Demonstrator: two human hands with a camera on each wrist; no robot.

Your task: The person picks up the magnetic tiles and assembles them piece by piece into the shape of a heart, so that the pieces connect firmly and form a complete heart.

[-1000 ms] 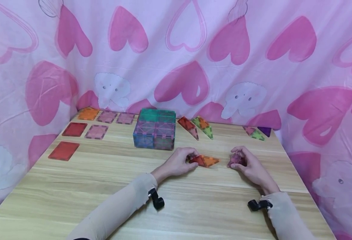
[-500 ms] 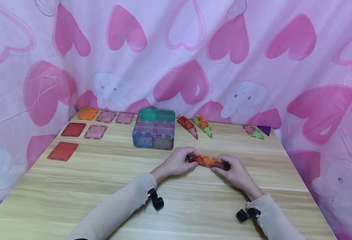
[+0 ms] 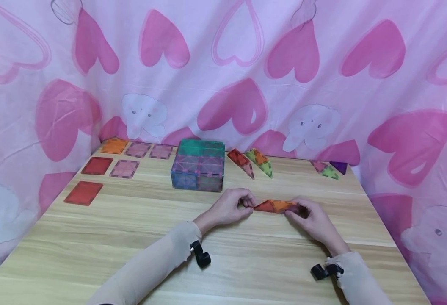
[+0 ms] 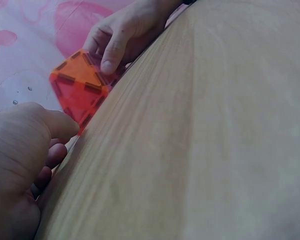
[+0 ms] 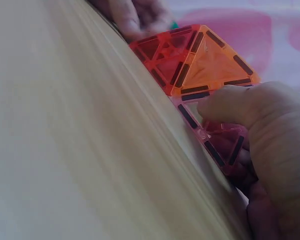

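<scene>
My right hand [image 3: 316, 218] pinches a pink triangular magnetic tile [image 5: 229, 142] between thumb and fingers, which partly cover it. That tile meets the lower edge of an orange triangular tile [image 5: 215, 62], which joins a red triangular tile [image 5: 167, 54] along one side. This joined strip stands tilted on edge over the wooden table [image 3: 223, 262]. My left hand [image 3: 231, 207] rests at the strip's left end. Its thumb tip [image 4: 70, 127] is right at the red tile's corner in the left wrist view, with the other fingers loosely curled below.
Behind my hands stands a box built of green, purple and blue tiles [image 3: 197, 165]. Several flat square tiles [image 3: 83, 193] lie at the left. Joined triangle strips [image 3: 259, 162] lie at the back, and small triangles [image 3: 328, 170] at the back right. A pink heart-print curtain [image 3: 223, 51] surrounds the table.
My right hand brought the pink tile leftward to the orange tile, then shifted right with the joined strip. The red tile slid out from under my left fingers, which stayed nearly in place.
</scene>
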